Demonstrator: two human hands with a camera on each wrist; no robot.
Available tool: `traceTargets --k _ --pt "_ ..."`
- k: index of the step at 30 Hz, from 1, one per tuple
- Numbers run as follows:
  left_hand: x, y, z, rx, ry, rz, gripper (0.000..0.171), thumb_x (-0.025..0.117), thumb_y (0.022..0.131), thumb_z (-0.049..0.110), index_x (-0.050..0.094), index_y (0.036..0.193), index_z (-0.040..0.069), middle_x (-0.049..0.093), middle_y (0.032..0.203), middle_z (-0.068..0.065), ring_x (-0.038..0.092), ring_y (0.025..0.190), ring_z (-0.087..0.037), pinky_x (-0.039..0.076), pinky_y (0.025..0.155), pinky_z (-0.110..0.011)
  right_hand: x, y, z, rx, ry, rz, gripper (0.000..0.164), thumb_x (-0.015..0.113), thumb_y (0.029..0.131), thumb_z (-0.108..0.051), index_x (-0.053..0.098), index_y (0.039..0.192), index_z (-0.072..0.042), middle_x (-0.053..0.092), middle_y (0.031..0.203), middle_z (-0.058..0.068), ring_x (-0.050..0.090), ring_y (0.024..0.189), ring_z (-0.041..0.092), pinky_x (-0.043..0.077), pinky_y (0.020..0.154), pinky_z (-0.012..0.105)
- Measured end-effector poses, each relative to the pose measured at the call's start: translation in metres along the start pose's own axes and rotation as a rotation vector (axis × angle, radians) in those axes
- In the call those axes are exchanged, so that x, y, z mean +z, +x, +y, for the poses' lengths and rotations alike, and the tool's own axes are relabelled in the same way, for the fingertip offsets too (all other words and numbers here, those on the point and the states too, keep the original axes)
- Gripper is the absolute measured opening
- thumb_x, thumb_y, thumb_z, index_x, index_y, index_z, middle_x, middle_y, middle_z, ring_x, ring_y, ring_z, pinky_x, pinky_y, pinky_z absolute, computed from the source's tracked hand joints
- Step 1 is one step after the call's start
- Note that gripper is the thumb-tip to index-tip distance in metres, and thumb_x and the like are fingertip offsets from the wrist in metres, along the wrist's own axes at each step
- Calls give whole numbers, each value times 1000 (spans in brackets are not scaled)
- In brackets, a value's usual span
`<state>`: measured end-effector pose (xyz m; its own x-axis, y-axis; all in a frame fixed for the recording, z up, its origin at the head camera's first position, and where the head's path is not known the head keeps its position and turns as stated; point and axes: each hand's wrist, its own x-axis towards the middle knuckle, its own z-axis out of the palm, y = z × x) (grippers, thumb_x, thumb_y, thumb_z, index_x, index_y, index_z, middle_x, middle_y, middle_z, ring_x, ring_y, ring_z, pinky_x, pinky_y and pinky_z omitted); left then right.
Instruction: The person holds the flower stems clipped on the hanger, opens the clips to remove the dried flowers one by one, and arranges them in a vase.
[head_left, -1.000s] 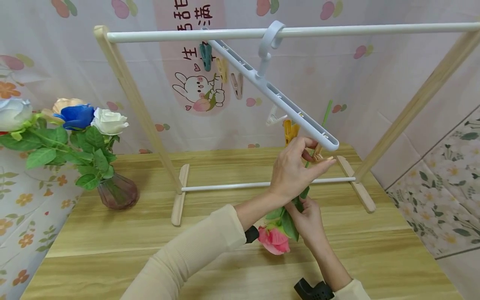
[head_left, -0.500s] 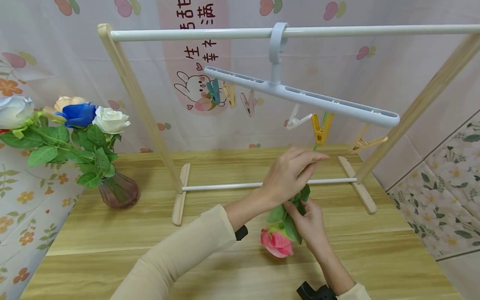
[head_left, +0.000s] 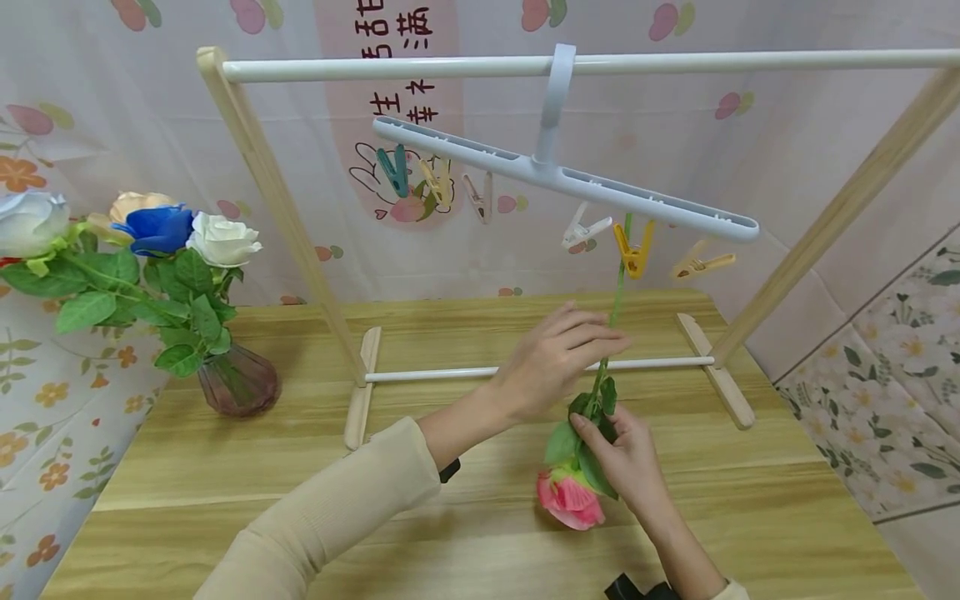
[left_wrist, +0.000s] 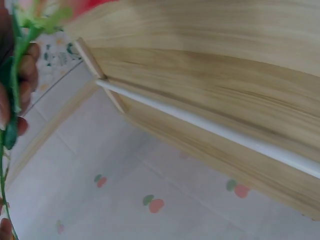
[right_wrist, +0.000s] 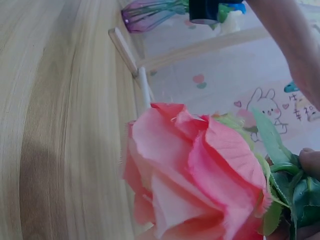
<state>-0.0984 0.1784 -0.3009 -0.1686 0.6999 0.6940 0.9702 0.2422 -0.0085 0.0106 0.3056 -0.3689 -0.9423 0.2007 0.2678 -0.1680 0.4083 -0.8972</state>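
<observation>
A pink rose hangs head down, its green stem rising to the hanger beside the yellow clothespin. My right hand grips the leafy stem just above the bloom; in the right wrist view the pink petals fill the middle, with the right thumb on the leaves. My left hand is higher, fingers nearly straight and crossing the stem in the head view; its thumb is hidden. In the left wrist view, the right hand's fingers wrap the stem.
A pale blue hanger with several clothespins, including a teal one, hangs tilted from the white rod of a wooden rack. A purple vase of roses stands left on the wooden table.
My left hand has let go of the clothespin at the hanger's right end and moved down and left. The hanger has swung round. The right hand and rose have shifted slightly down and right.
</observation>
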Motion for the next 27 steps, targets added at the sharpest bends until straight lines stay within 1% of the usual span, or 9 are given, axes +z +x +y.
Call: traceTargets --k 4,8,12,19,27 --pt "-1 -8 -4 9 65 -33 43 53 87 -10 64 121 15 64 121 5 50 124 -16 14 117 -33 0 -2 1 -36 -12 -36 4 61 88 0 65 87 2 63 71 3 55 61 2 48 51 22" --pt "0 -14 -9 25 94 -16 36 59 88 -2 65 120 15 65 120 5 51 123 -16 15 117 -34 1 -3 1 -49 -21 -65 4 61 88 2 65 88 3 63 71 5 54 59 1 49 50 23" --pt "2 -18 -13 33 118 -2 34 63 87 2 65 119 15 65 119 5 52 122 -16 15 117 -35 1 -4 -1 -26 -32 -76 6 61 88 2 65 90 4 63 73 6 54 60 1 49 51 23" --pt "2 -22 -16 22 136 2 32 66 85 5 66 116 15 65 120 5 52 122 -14 16 117 -34 0 -6 -3 -10 -33 -97 6 61 89 0 65 87 4 63 72 6 55 60 1 50 50 23" --pt "3 -25 -17 15 141 16 32 68 85 6 67 115 16 66 118 5 53 120 -14 17 116 -34 0 -9 -6 1 -13 -121 7 61 89 -2 64 85 3 62 70 6 55 57 1 49 46 23"
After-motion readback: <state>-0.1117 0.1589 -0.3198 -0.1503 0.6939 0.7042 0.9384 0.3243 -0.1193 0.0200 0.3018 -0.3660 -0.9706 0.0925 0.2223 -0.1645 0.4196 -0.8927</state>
